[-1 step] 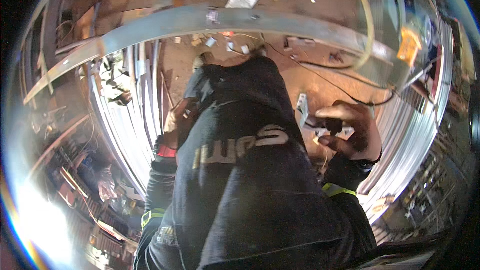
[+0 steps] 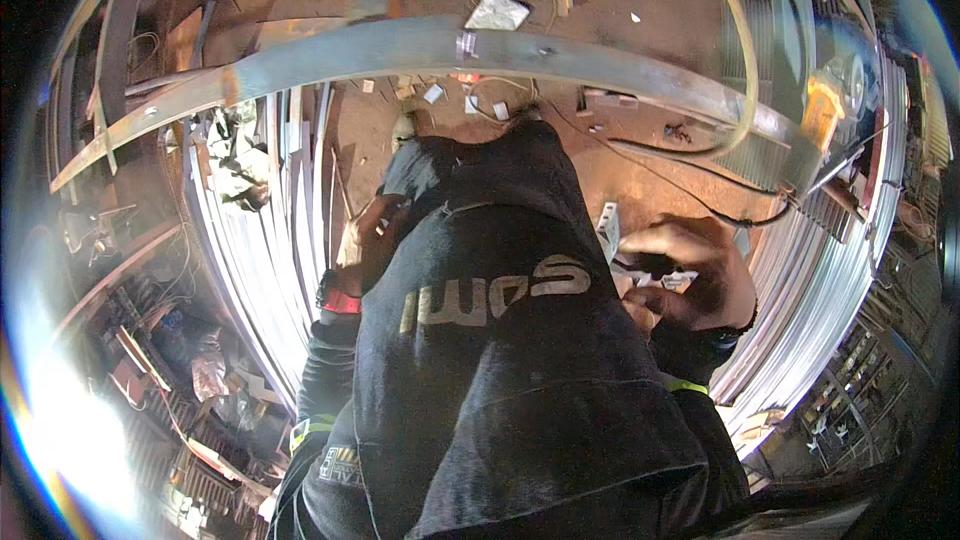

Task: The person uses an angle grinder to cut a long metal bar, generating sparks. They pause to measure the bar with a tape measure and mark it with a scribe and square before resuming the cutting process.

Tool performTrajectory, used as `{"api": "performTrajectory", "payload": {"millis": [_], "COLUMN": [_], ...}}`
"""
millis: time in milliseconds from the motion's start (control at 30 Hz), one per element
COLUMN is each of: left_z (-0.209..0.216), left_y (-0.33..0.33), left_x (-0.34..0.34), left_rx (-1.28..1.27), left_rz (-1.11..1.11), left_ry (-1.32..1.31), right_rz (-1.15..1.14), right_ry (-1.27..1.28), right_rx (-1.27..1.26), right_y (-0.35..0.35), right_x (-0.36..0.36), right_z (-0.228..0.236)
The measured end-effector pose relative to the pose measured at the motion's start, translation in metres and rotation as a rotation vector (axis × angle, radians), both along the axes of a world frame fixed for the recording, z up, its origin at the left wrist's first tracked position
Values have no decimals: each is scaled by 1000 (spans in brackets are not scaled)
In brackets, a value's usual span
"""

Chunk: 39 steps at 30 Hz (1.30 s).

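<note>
My right hand (image 2: pixel 690 265) is beside my right thigh, its fingers curled and the thumb bent in below them. Pale bits with dark marks show between fingers and thumb; what the hand holds is too small and shaded to name. Just beyond its fingertips is a narrow pale strip with holes (image 2: pixel 608 225); I cannot tell whether they touch. My left hand (image 2: pixel 368 240), with a red band (image 2: pixel 342 302) at the wrist, is against my left thigh. Shadow and the trouser leg hide most of its fingers.
A long grey metal beam (image 2: pixel 400 45) crosses in front of my feet. Long bright metal profiles lie left (image 2: pixel 240 250) and right (image 2: pixel 810 290). An orange-yellow power tool (image 2: pixel 822 112) is at the far right, near a yellow hose (image 2: pixel 748 50) and a black cable (image 2: pixel 700 165). Scraps litter the brown floor.
The view has shifted slightly, so the beam and floor scraps appear a little lower and to the right. The right hand's fingers and thumb have shifted slightly; the left hand stays against the thigh.
</note>
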<state>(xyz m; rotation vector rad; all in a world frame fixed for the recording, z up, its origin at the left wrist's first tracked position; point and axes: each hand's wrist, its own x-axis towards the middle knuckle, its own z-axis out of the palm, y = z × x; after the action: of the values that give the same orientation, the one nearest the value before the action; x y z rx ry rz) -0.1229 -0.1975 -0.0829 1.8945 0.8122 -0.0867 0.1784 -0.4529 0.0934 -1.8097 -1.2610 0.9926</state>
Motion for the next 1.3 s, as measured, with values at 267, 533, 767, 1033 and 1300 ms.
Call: {"api": "performTrajectory", "payload": {"millis": [267, 533, 767, 1033, 1300], "left_z": [-28, 29, 90, 70, 8], "left_y": [114, 233, 283, 491, 648], "left_x": [-68, -140, -169, -238, -248], "left_rx": [-138, 8, 160, 770, 1128], "left_rz": [-116, -282, 35, 755, 598], "left_ry": [-87, -117, -227, -663, -379], "right_rz": [17, 1, -74, -464, -770], "right_ry": [-66, -159, -383, -516, -573], "right_rx": [12, 143, 120, 257, 432], "right_y": [87, 207, 250, 261, 282], "right_x": [-89, -186, -220, -226, -199], "right_z": [0, -11, 40, 89, 118]}}
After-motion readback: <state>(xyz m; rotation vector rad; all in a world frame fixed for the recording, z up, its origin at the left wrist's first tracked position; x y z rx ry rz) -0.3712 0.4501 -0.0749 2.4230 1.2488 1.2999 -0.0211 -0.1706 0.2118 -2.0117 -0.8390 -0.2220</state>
